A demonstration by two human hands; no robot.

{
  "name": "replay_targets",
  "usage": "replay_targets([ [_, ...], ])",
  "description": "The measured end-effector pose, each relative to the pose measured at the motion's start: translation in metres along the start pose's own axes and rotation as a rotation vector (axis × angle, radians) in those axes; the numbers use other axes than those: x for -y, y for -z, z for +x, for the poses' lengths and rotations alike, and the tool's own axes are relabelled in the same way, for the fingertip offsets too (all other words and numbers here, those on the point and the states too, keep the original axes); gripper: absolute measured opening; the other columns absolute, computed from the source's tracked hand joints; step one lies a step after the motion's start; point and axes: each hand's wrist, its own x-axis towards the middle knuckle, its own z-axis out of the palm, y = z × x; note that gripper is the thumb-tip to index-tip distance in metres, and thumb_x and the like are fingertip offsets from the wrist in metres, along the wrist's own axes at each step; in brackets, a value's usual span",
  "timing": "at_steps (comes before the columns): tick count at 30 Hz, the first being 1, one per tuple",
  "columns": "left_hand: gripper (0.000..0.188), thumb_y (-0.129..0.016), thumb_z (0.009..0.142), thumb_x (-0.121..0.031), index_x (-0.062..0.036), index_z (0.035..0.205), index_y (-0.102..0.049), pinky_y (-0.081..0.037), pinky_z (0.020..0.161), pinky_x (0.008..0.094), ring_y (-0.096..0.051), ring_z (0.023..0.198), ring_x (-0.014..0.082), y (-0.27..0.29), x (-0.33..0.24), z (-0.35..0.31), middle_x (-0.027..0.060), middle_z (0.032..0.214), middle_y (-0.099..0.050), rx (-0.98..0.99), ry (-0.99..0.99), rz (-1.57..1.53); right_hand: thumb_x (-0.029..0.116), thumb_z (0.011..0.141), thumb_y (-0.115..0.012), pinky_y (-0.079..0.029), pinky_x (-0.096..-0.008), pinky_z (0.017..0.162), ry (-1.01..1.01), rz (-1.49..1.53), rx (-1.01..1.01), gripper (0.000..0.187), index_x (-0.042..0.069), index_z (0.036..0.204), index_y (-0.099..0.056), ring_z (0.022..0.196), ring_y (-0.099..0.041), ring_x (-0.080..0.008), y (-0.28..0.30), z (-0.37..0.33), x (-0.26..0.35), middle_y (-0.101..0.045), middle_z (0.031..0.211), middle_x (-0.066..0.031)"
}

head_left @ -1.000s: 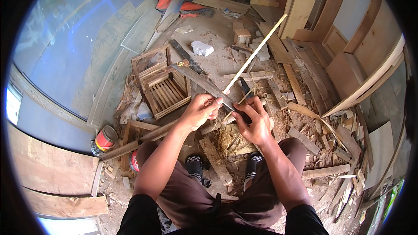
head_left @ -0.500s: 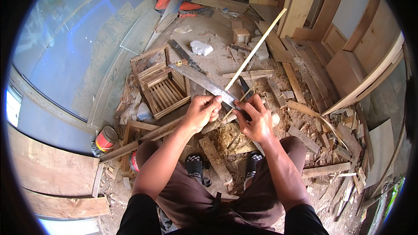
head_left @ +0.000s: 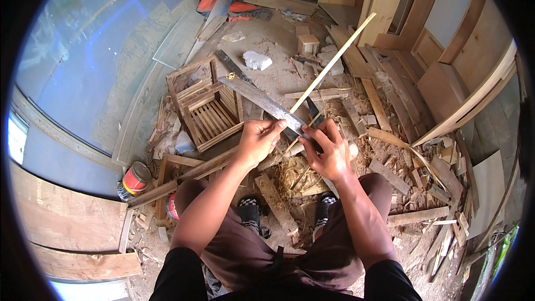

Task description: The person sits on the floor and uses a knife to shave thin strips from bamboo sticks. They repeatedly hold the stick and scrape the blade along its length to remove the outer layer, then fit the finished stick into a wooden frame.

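My left hand [head_left: 259, 140] is closed, its thumb and fingers pinching the lower end of a long, pale wooden strip [head_left: 333, 62]. The strip slants up and away to the right. Closed around the dark grip of a machete, my right hand [head_left: 327, 149] holds it low in front of me. The machete's grey blade [head_left: 253, 96] points to the far left and crosses the strip just beyond my left thumb. Most of the grip is hidden by my right fingers. Both hands are close together above a heap of shavings [head_left: 295, 174].
A slatted wooden frame [head_left: 209, 111] stands left of my hands. Offcuts [head_left: 389, 177] litter the floor on the right. A red can [head_left: 136, 177] stands by the blue wall [head_left: 83, 56]. A white block [head_left: 257, 61] lies farther off, and wooden panels [head_left: 440, 72] lean at the right.
The strip's far end has swung slightly to the right, and its crossing with the blade has shifted a little. Both hands keep their holds almost in place.
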Motion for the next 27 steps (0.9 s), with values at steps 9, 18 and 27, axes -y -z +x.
replay_targets([
  [9, 0.045, -0.067, 0.101, -0.029, -0.0058, 0.064, -0.055, -0.027, 0.042, 0.0233, -0.038, 0.048, 0.0030, -0.003, 0.005, 0.004, -0.0055, 0.056, -0.046, -0.079, -0.136, 0.176, 0.018, 0.083, -0.081, -0.049, -0.0391, 0.050, -0.022, -0.055, 0.027, 0.025, 0.013, 0.107, -0.074, 0.061, -0.060, -0.0248, -0.003, 0.000, 0.000, -0.055, 0.088, -0.0059],
  [18, 0.045, -0.065, 0.101, -0.032, -0.0039, 0.066, -0.058, -0.026, 0.044, 0.0241, -0.036, 0.049, 0.0024, -0.006, 0.001, 0.004, -0.0071, 0.054, -0.042, -0.133, -0.129, 0.296, 0.013, 0.081, -0.082, -0.049, -0.0382, 0.054, -0.053, -0.002, 0.016, 0.027, 0.011, 0.107, -0.074, 0.063, -0.060, -0.0242, -0.005, 0.000, -0.002, -0.054, 0.088, -0.0071],
  [27, 0.038, -0.064, 0.102, -0.031, -0.0012, 0.080, -0.072, -0.025, 0.048, 0.0242, -0.036, 0.052, 0.0023, 0.001, 0.018, 0.002, -0.0083, 0.055, -0.042, -0.139, -0.135, 0.276, 0.023, 0.084, -0.080, -0.050, -0.0412, 0.046, 0.004, -0.062, 0.021, 0.024, 0.017, 0.106, -0.074, 0.056, -0.062, -0.0244, -0.011, -0.001, -0.003, -0.054, 0.089, -0.0042],
])
